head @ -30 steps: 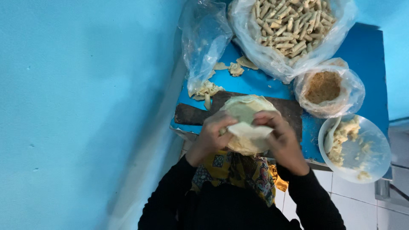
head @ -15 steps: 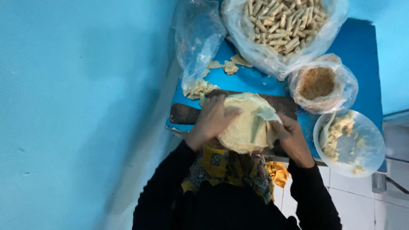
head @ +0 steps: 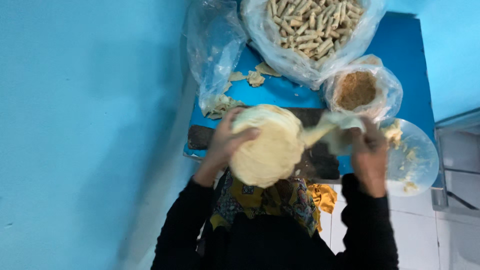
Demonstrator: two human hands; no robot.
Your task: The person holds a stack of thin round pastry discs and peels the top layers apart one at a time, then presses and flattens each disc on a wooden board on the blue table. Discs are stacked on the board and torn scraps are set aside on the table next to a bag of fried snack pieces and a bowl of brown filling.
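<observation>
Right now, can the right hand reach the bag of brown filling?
Probably yes. The right hand lies just below the bag of brown filling, nothing between them, but it is pulling a wrapper sheet off the wrapper stack.

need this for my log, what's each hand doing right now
Left hand: closed on the stack of thin dough sheets, holding it.
Right hand: pinching one dough sheet, peeling it off the stack.
</observation>
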